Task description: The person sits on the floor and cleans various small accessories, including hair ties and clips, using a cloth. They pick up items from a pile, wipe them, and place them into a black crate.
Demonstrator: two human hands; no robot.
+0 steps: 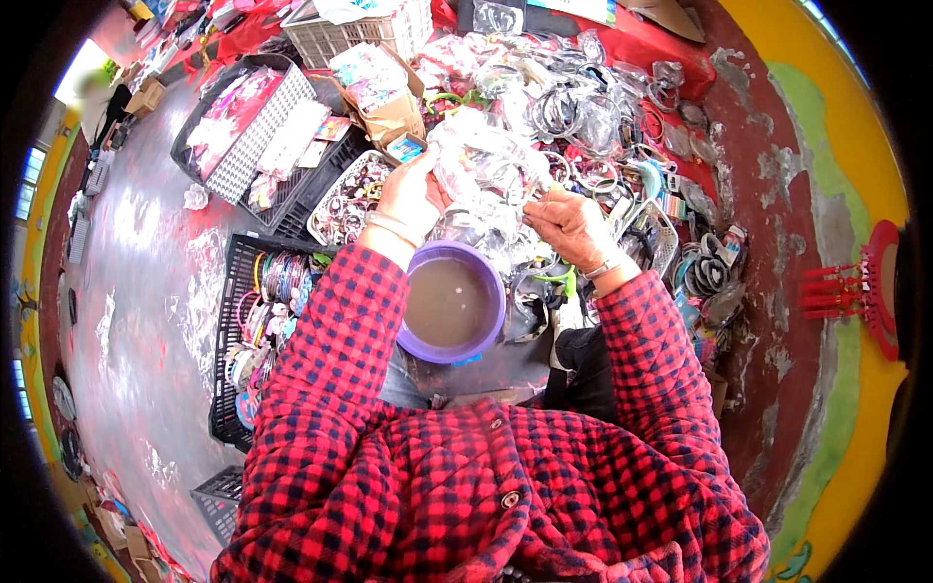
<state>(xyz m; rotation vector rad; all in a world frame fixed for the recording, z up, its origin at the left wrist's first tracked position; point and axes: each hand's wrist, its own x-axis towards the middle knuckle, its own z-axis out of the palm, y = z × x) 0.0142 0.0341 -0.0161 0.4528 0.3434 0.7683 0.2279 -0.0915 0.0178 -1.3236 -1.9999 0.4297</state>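
Past the basin [452, 356], the left hand [409, 199] pinches a bag [459, 160]. Right of the basin, the right hand [571, 228] has fingers together, hold unclear.

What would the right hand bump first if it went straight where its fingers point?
The right hand would probably meet the clear plastic just to its left; depth is unclear, so they may already touch.

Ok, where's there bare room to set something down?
The broad grey floor left of the black crates is mostly bare. Crowded: beyond the purple basin, where bagged goods lie heaped by the left hand and right hand.
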